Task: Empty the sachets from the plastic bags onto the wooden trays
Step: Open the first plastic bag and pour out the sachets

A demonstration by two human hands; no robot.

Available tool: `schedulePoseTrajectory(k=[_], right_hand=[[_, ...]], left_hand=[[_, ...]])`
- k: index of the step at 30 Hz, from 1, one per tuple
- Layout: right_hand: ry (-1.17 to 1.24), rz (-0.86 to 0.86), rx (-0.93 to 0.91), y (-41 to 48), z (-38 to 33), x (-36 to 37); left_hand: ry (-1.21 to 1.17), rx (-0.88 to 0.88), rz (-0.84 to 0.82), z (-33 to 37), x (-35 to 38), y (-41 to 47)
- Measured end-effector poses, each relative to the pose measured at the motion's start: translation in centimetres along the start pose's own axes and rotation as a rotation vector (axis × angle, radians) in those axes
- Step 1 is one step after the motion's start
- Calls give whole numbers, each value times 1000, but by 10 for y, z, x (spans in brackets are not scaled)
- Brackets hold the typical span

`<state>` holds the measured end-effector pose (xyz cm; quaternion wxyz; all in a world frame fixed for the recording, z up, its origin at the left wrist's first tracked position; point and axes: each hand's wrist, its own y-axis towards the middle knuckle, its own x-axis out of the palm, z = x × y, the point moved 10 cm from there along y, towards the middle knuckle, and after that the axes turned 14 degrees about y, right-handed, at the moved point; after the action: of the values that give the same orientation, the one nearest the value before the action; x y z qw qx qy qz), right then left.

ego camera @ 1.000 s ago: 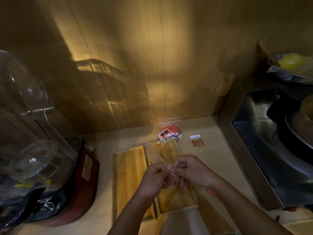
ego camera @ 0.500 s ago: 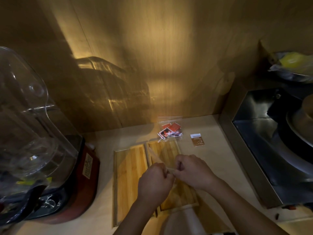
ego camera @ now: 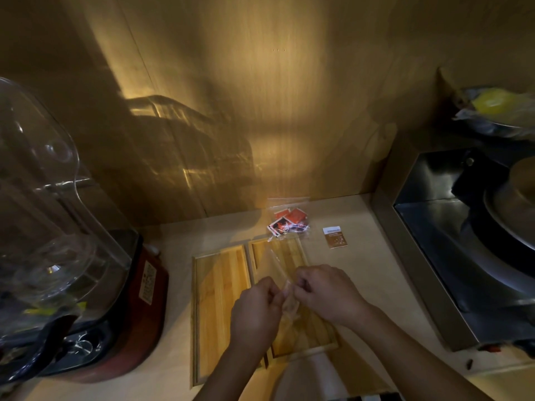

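Note:
Two wooden trays lie side by side on the counter, the left tray (ego camera: 220, 296) and the right tray (ego camera: 292, 256). My left hand (ego camera: 257, 314) and my right hand (ego camera: 324, 290) meet above the right tray, both pinching a clear, nearly invisible plastic bag (ego camera: 278, 267) that stretches up and away from my fingers. Whether anything is inside it I cannot tell. Behind the trays, by the wall, lies a second clear bag (ego camera: 289, 221) holding red and white sachets. One brown sachet (ego camera: 335, 237) lies loose on the counter to its right.
A red-based appliance with a large clear lid (ego camera: 58, 241) fills the left side. A steel sink unit (ego camera: 463, 256) with a dark pan stands at the right. A bowl with something yellow (ego camera: 495, 108) sits at the upper right. A wooden wall closes the back.
My hands have shifted slightly while working the clear bag between the fingertips; the bag's loose end has sunk lower over the right tray. The other bag and loose sachet lie unmoved.

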<state>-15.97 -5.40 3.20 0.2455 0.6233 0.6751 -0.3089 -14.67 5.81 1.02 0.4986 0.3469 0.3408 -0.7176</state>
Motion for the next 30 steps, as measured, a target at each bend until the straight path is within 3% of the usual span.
schedulePoseTrajectory(k=[3,6,11,15,22,30], right_hand=[[-46,81,64,-3,7,-6],[-31,115,138,-5,15,-8],[77,-83,107,-2,9,20],[41,-117,56,-1,7,26],[-138,60,21,-3,1,4],[-132,304,157,-8,21,-25]], left_hand=[[203,-20,61,-2,-10,-5],[214,-35,124,-4,-20,-7],[-22,12,-40,1,-1,-4],[110,53,-22,0,0,-1],[288,55,115,-1,-18,-4],[204,-58,264,-24,-40,0]])
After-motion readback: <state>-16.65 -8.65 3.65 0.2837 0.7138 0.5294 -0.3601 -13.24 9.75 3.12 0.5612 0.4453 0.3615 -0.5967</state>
